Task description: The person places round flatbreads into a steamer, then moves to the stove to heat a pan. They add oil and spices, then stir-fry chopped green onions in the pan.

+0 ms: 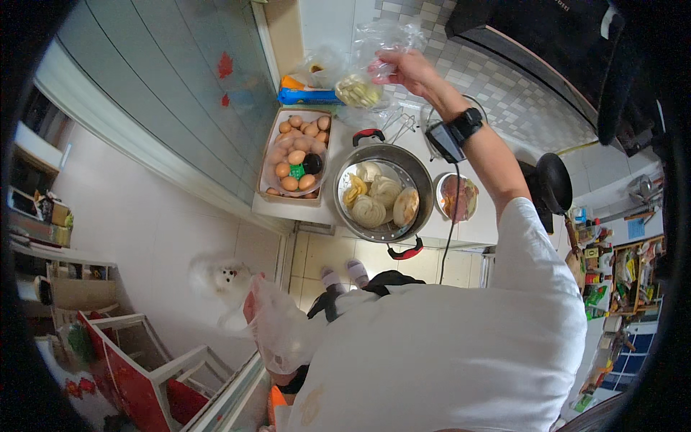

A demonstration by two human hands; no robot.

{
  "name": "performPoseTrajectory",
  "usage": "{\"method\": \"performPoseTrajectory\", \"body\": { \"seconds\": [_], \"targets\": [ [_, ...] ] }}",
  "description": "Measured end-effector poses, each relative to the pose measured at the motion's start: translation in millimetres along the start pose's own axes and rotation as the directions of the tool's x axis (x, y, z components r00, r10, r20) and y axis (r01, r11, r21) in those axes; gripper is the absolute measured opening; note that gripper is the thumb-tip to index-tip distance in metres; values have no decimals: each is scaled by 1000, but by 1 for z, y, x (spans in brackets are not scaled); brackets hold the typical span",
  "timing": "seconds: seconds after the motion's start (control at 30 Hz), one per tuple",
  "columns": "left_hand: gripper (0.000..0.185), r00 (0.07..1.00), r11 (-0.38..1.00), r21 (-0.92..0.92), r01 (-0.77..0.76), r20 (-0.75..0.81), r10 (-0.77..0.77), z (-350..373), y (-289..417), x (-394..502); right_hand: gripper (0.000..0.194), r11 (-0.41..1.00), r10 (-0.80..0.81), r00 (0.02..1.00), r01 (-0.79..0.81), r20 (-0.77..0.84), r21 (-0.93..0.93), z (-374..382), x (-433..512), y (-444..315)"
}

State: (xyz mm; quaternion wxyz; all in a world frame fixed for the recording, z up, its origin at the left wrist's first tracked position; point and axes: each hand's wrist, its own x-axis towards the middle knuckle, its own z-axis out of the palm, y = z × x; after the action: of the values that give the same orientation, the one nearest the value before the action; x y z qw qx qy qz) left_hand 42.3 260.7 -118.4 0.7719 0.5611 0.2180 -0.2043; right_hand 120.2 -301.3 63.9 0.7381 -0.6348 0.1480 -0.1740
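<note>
My right hand [408, 70], with a black watch on its wrist, is raised above the back of the counter. Its fingers pinch a clear plastic bag [391, 36]. Pale green vegetable pieces [358, 90] in clear plastic sit just below it. Low on the left, my left hand [282, 377] is largely covered by the translucent plastic bag [286, 329] it holds; its fingers are hidden. Between the hands stands a steel steamer pot [426, 178] with red and black handles. Several pale twisted buns [372, 208] and a browned flat bun [406, 207] lie inside.
Left of the pot is a carton of eggs [274, 121], a clear plastic bowl [325, 175] with more eggs resting on it. A plate of sliced meat [459, 197] stands to the right, near a wok [556, 183]. A cable [451, 237] hangs from my wrist device. A white dog [229, 278] is by the doorway.
</note>
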Motion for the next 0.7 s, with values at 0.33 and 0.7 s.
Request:
{"method": "performPoseTrajectory", "body": {
  "seconds": [0.33,0.7],
  "targets": [
    [31,995,999,-2,-44,-93,43,20,-15,-17,27,972,216,973,-222,-87,-72,-21,60,126],
    [28,979,998,3,-56,-194,56,24,-28,-35,25,950,249,941,-284,-228,-133,-58,101,239]
  ]
}}
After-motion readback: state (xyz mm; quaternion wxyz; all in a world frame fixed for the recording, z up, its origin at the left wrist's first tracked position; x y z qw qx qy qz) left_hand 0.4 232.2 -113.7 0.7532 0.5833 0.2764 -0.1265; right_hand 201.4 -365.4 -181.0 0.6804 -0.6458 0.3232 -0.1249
